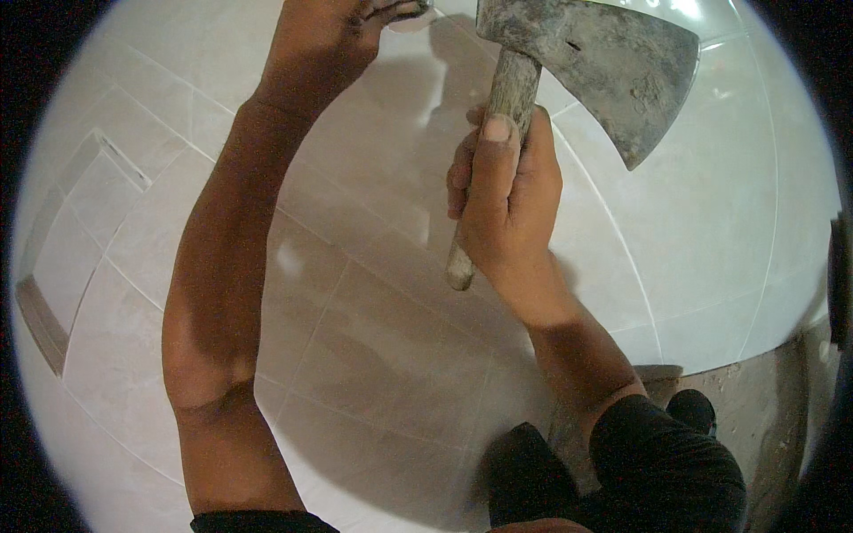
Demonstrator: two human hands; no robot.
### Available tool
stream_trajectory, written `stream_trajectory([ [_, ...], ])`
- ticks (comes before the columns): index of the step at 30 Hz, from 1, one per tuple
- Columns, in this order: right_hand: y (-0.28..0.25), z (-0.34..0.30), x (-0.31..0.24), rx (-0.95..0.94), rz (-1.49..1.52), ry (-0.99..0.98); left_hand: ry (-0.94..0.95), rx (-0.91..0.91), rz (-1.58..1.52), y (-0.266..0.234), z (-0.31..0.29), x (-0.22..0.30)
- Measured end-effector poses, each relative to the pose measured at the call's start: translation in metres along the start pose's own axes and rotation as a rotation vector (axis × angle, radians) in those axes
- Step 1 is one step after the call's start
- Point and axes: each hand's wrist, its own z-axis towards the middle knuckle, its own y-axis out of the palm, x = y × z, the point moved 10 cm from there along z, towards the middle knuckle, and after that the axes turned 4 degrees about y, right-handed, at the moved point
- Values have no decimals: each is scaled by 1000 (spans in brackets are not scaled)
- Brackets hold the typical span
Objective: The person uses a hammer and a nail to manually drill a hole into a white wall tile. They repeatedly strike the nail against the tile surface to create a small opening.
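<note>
My right hand (pixel 511 191) is wrapped round the short wooden handle (pixel 517 84) of a hatchet, thumb pressed along the wood. The hatchet's broad grey head (pixel 613 67) is scuffed and dusty, its blade pointing to the right; the top of the head leaves the picture. Up at the upper edge, left of the hatchet, my left hand (pixel 333 35) is raised against the tiles and partly cut off. Its fingers look curled at a small dark, shiny thing (pixel 400 11) that I cannot make out.
Pale glossy tiles (pixel 373 311) with white joints fill most of the view. A tiled recess (pixel 84 231) shows at the far left. At the lower right are a bare, rough floor strip (pixel 760 409), a dark shoe (pixel 691 411) and my dark clothing.
</note>
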Motion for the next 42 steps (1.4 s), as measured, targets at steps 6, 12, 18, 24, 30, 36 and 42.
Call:
stream_trajectory([
  [6,18,23,7,72,-123,-32,-81,-4,-18,2,5,-8],
  [12,25,5,-3,126,84,-93,198,159,33,-9,-31,-10],
  [18,48,21,12,1,-199,-91,134,108,17,-9,-37,-17],
  [24,47,14,19,40,-13,-52,386,180,308,-8,-42,-6],
  [30,22,-4,17,84,87,111,-60,-20,-119,13,-24,-35],
  [36,33,-6,11,26,154,119,41,-131,-50,9,-18,-22],
  [42,32,0,10,113,205,72,85,-72,-85,1,-18,-15],
])
